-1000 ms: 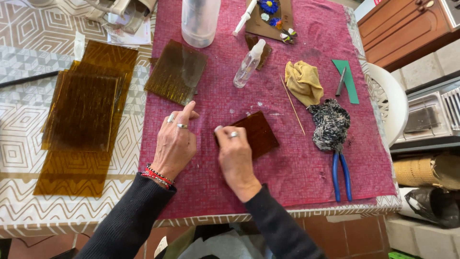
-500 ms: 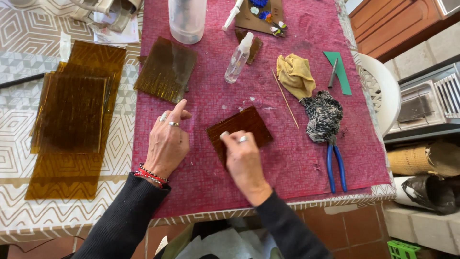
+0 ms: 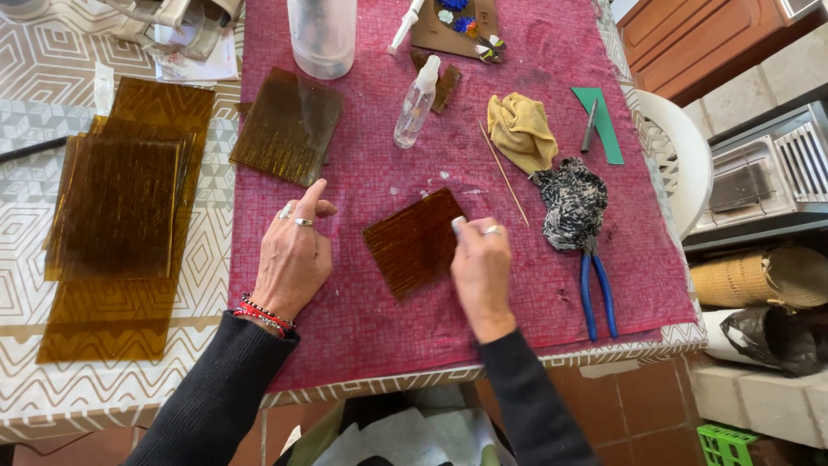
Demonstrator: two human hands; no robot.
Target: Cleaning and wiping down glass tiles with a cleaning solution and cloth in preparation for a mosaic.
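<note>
Right hand [image 3: 481, 269] fingers pinched together on right edge of small square amber textured glass piece [image 3: 412, 243], flat on magenta cloth-covered surface [image 3: 535, 285]. Left hand [image 3: 293, 255] open, resting just left, apart from glass. Risk: bare fingers on the raw edge could be cut; glass may slide on cloth.

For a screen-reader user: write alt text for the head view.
A right hand touches the edge of a small amber glass square on a magenta cloth; the left hand rests beside it. Blue-handled pliers lie to the right.
</note>
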